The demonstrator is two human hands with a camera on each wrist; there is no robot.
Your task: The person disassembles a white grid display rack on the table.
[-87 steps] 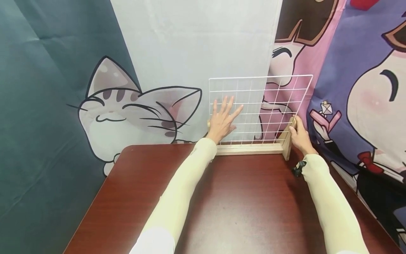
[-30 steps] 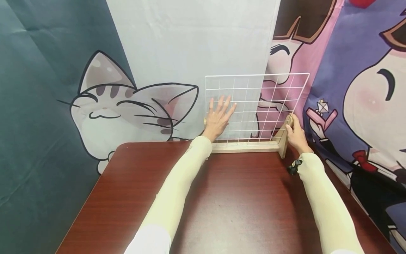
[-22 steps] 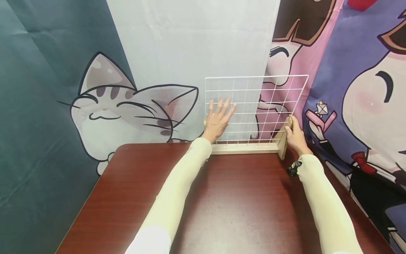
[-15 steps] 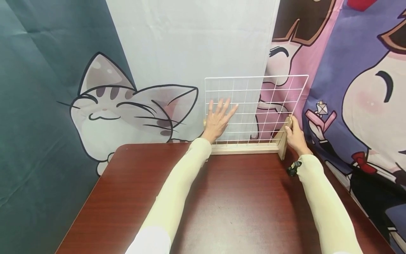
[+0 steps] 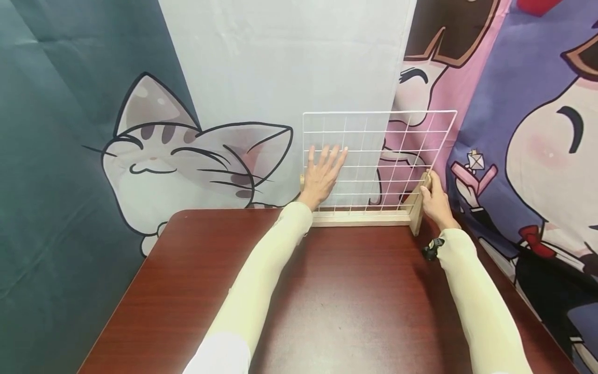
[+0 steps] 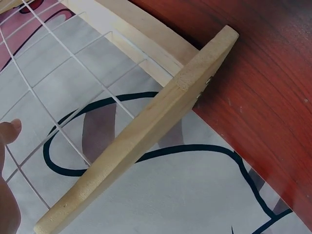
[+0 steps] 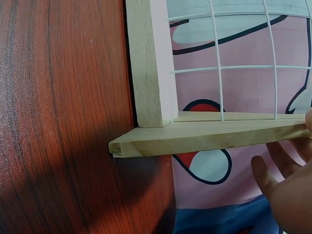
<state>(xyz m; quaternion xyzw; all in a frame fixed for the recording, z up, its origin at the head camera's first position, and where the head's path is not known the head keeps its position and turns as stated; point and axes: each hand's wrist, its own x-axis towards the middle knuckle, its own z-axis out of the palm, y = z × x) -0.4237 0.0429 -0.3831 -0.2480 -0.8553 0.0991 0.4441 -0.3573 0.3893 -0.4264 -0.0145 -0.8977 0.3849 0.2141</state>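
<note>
A white wire grid rack (image 5: 364,167) with a pale wooden base bar (image 5: 364,220) and wooden side pieces stands upright at the back of the table. My left hand (image 5: 321,179) lies against the left part of the grid, palm forward, with its fingers straight and spread. In the left wrist view, the rack's left side piece (image 6: 139,131) is bare, and part of the hand shows at the left edge. My right hand (image 5: 436,201) grips the upper part of the right side piece (image 7: 204,138), thumb on its near side. Some of its fingertips are hidden behind the wood.
The reddish-brown wooden table (image 5: 327,306) stretches from the rack towards me. A printed cloth backdrop (image 5: 261,57) with a cartoon cat and figures hangs right behind the rack and table edge. A small black device (image 5: 433,249) sits at the right wrist.
The fingers of my left hand have come slightly closer together against the grid. The right hand keeps its hold on the side piece, and the rack stays in its place.
</note>
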